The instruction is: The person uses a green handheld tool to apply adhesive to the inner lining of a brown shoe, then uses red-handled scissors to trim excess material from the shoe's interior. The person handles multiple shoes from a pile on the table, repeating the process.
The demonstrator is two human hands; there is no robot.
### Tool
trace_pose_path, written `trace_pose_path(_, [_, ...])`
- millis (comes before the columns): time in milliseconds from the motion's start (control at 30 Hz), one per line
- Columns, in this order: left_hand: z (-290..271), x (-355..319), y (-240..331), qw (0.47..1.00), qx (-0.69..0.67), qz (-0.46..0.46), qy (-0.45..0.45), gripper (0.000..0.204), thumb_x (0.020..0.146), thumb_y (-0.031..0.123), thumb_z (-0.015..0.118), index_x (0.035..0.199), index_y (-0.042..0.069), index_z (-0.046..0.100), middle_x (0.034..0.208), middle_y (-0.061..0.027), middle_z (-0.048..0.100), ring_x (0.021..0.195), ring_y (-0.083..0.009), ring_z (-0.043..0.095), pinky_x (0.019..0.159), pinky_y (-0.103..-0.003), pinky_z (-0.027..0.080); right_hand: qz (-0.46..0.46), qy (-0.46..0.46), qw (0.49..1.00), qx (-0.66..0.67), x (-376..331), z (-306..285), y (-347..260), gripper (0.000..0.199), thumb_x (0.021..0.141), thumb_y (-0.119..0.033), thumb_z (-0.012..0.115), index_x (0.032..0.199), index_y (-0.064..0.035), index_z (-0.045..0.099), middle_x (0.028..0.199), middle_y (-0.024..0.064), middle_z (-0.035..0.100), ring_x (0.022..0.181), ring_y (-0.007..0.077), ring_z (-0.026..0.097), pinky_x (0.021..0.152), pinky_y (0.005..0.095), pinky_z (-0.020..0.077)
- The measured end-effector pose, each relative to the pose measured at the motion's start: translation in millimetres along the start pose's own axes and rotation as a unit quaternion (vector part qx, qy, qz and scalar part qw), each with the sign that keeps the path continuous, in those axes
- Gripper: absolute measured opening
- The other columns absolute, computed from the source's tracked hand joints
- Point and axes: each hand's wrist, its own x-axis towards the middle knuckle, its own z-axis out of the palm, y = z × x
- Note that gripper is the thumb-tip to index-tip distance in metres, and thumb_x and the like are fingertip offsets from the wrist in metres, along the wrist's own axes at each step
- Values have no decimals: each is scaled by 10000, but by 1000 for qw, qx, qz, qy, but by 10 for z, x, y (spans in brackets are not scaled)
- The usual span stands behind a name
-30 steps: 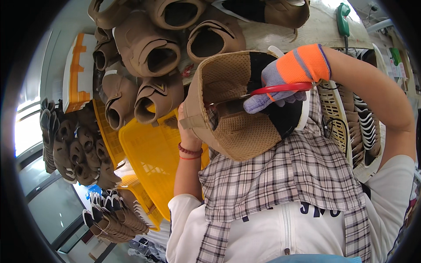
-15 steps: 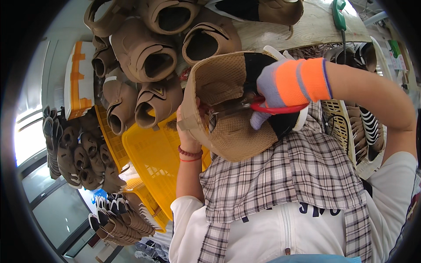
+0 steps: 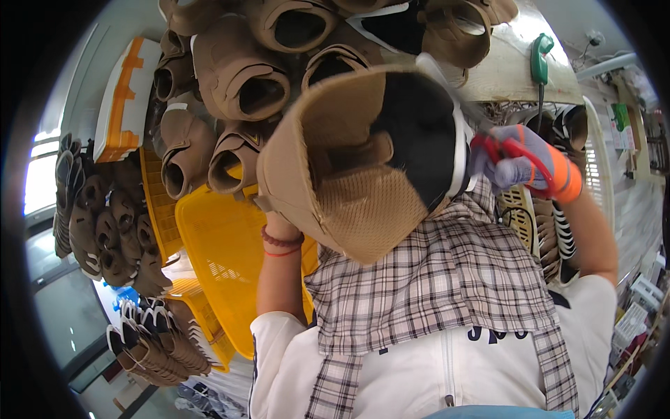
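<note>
A tan shoe upper (image 3: 363,213) with mesh lining, a dark inner section and a white edge is held up before my chest, its opening toward me. My left hand (image 3: 278,225) grips it from behind on the left; the fingers are mostly hidden by the upper, and a beaded bracelet shows at the wrist. To the right of the upper, my right hand (image 3: 520,150), in a grey and orange knit glove, is closed round red-handled scissors (image 3: 546,171). The blades are blurred near the white edge, and I cannot tell whether they touch it.
Several brown shoe uppers (image 3: 241,77) crowd the table (image 3: 509,77) ahead. A green handheld tool (image 3: 541,59) hangs at its right end. Yellow crates (image 3: 216,251) stand at left, with stacked uppers (image 3: 157,342) beyond. A cream basket (image 3: 520,227) with more pieces is at right.
My right hand has drawn the scissors out of the upper's inside and over to its right. The upper has turned slightly, showing more of its dark lining.
</note>
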Motion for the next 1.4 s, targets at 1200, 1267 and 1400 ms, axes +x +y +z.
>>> trace_pose_path(1200, [-17, -300, -948, 984, -83, -156, -9, 386, 976, 275, 482, 1205, -31, 539, 1215, -80, 583, 1118, -179, 522, 995, -312, 377, -262, 373, 888, -65, 1143, 1009, 1293, 305, 806, -129, 717, 1025, 32, 577, 870, 52, 631, 780, 99, 557, 703, 261, 470])
trace_pose_path(1267, [-67, -371, -922, 992, -29, -121, -31, 340, 971, 244, 497, 1171, -25, 550, 1178, -66, 582, 1066, -150, 521, 974, -281, 364, -101, 326, 921, 187, 978, 1076, 1268, 282, 865, -163, 662, 1054, 27, 570, 834, 17, 602, 772, 98, 553, 705, 238, 466])
trace_pose_path(1400, [-208, -527, -624, 974, 161, 133, 83, 135, 905, 96, 579, 1013, 16, 570, 955, -33, 520, 892, -98, 492, 863, -245, 387, -170, 300, 935, 85, 663, 910, 1255, 384, 951, -337, 516, 1101, 15, 553, 709, -32, 536, 559, 47, 466, 518, 176, 378])
